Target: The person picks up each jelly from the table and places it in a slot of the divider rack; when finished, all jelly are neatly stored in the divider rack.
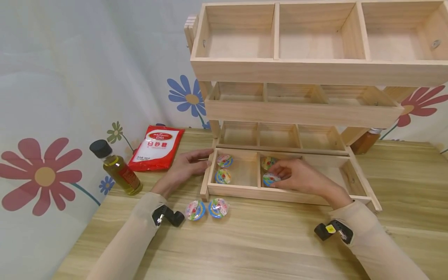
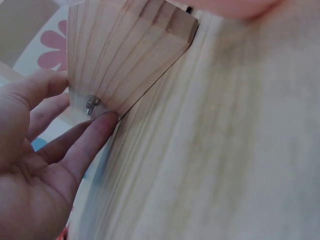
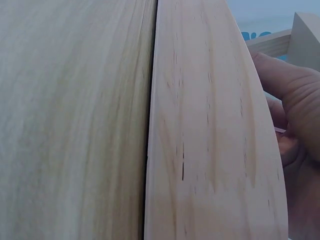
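Observation:
A wooden tiered shelf (image 1: 287, 72) with divided trays stands on the table. My right hand (image 1: 301, 177) reaches into the middle compartment of its lowest tray and pinches a small jelly cup (image 1: 270, 179) with a printed lid. Just behind lies another jelly cup (image 1: 268, 162), partly covered by the fingers. In the right wrist view the tray's front board (image 3: 215, 130) hides most of that hand. The left compartment holds two more cups, a rear cup (image 1: 224, 160) and a front cup (image 1: 223, 176). My left hand (image 1: 187, 167) touches the shelf's left side panel (image 2: 125, 55) with its fingertips.
Two jelly cups, the left one (image 1: 195, 210) and the right one (image 1: 218, 208), lie before the tray on the wooden table (image 1: 266, 245). Left of the shelf are a red-and-white sugar bag (image 1: 157, 147) and an oil bottle (image 1: 120, 171). A jar (image 1: 365, 142) stands behind the right side.

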The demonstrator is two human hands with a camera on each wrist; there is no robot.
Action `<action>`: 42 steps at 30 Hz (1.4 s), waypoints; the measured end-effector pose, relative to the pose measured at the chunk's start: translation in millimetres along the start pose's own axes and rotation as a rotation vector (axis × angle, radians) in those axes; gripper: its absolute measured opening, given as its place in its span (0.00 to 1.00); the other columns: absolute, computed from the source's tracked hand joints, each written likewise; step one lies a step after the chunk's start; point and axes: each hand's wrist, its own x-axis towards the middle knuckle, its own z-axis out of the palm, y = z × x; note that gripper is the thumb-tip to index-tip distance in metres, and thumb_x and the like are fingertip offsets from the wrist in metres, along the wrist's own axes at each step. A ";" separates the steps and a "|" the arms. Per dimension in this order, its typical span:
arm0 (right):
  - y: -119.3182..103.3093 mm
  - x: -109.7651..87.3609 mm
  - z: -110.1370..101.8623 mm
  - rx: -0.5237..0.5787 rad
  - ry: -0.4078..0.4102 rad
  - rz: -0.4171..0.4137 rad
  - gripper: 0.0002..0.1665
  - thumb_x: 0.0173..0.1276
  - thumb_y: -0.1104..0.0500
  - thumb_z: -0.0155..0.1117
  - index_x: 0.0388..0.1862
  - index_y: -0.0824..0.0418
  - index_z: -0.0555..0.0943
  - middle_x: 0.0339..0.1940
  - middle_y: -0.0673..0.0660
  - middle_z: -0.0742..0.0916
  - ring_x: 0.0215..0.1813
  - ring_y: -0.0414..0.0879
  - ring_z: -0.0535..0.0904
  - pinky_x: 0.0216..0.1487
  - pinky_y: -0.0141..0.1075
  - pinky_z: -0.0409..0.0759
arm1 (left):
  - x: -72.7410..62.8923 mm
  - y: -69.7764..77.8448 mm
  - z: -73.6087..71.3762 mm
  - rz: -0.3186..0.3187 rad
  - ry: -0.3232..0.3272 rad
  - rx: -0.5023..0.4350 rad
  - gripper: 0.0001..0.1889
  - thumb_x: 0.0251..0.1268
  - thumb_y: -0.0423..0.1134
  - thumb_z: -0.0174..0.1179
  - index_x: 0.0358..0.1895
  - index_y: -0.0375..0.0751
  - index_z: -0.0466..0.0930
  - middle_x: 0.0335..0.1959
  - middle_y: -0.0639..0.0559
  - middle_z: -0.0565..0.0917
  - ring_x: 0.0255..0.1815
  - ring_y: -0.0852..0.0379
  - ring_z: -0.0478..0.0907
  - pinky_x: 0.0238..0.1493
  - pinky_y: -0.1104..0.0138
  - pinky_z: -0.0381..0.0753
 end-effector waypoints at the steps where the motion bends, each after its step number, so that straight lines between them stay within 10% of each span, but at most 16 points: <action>1: -0.3 0.2 0.1 -0.001 0.003 -0.002 0.20 0.66 0.57 0.81 0.53 0.64 0.88 0.43 0.52 0.90 0.46 0.48 0.88 0.51 0.43 0.87 | -0.1 0.2 -0.1 0.001 0.000 -0.003 0.28 0.74 0.44 0.69 0.75 0.48 0.78 0.72 0.48 0.79 0.68 0.45 0.77 0.60 0.60 0.85; 29: -20.6 -10.8 -13.2 -0.043 0.084 0.041 0.21 0.73 0.50 0.75 0.56 0.61 0.87 0.48 0.51 0.91 0.52 0.49 0.88 0.56 0.51 0.85 | -2.4 -1.6 -0.1 -0.010 0.005 -0.002 0.27 0.74 0.44 0.70 0.73 0.51 0.80 0.70 0.52 0.81 0.66 0.48 0.79 0.60 0.60 0.85; 42: -65.8 -9.0 5.6 -0.020 0.138 -0.208 0.18 0.69 0.59 0.78 0.55 0.63 0.87 0.50 0.54 0.91 0.51 0.51 0.89 0.56 0.51 0.87 | -0.4 -1.8 -0.6 0.001 -0.008 0.024 0.28 0.74 0.47 0.69 0.74 0.51 0.79 0.71 0.50 0.80 0.67 0.47 0.79 0.64 0.56 0.82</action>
